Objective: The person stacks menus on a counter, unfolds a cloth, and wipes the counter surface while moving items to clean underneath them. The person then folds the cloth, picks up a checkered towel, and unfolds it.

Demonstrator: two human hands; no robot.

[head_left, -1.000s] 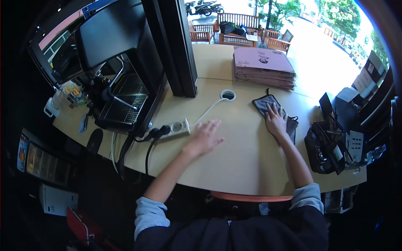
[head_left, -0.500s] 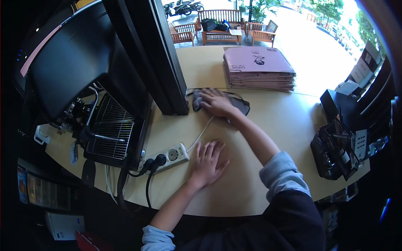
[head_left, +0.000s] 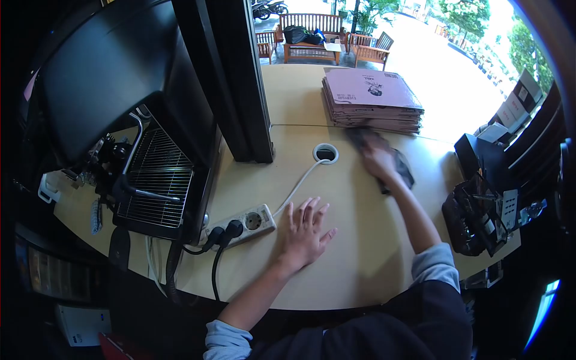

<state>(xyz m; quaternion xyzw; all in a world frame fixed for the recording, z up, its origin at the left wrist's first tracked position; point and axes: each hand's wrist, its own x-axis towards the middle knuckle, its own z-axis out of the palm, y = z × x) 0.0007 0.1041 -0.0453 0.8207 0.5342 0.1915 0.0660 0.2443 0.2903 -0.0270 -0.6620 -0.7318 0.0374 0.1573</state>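
My left hand (head_left: 305, 240) lies flat on the wooden counter (head_left: 336, 270), fingers spread, just right of a white power strip (head_left: 243, 227) with black plugs in it. Blurred by motion, my right hand (head_left: 378, 157) presses on a dark cloth (head_left: 403, 171) on the counter, in front of a stack of pink menus (head_left: 375, 96). Cloth shows on both sides of that hand; how its fingers hold it is not clear. A round cable hole (head_left: 325, 154) with a white cable lies between the hands and the black post.
On the left stand a black coffee machine (head_left: 108, 84) and a black post (head_left: 237, 90). A black box (head_left: 489, 156) and a dark basket of small items (head_left: 465, 225) occupy the right side. Wooden benches (head_left: 312, 39) are outside, beyond the counter.
My right hand and the cloth have moved to the right, uncovering the cable hole. My left hand stays flat on the counter. The view has shifted slightly.
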